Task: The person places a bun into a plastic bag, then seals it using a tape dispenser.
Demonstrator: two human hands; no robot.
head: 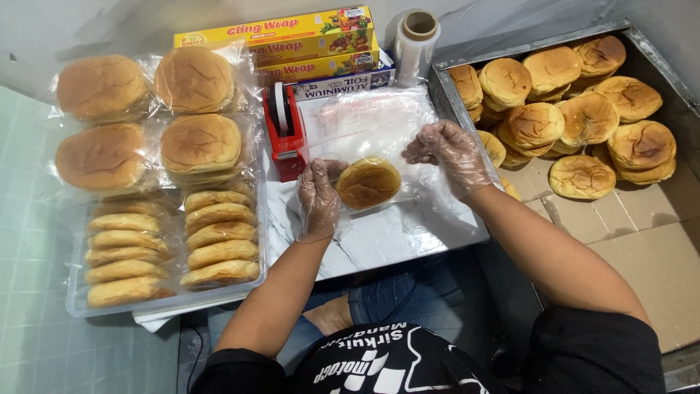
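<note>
Left hand (319,195), gloved, fingers curled against the edge of a bun (368,182) lying on clear wrap (364,120) spread over the white table (379,241). Right hand (450,152), gloved too, fingers pinched on the wrap's edge beside the bun. Red tape dispenser (284,135) just behind, wrapped buns in a tray (76,303) left, bare buns in a metal bin (660,66) right.

Brightness: even, fairly bright indoor light from above.
Shadows: soft and short; darker inside the metal tray (660,66) along its right wall.
Glare: pale sheen on the clear plastic sheet (364,117) and on the wrapped buns (102,157).
Sharpness: centre crisp; no motion blur.
Edges: slight wide-angle bending at the corners.
</note>
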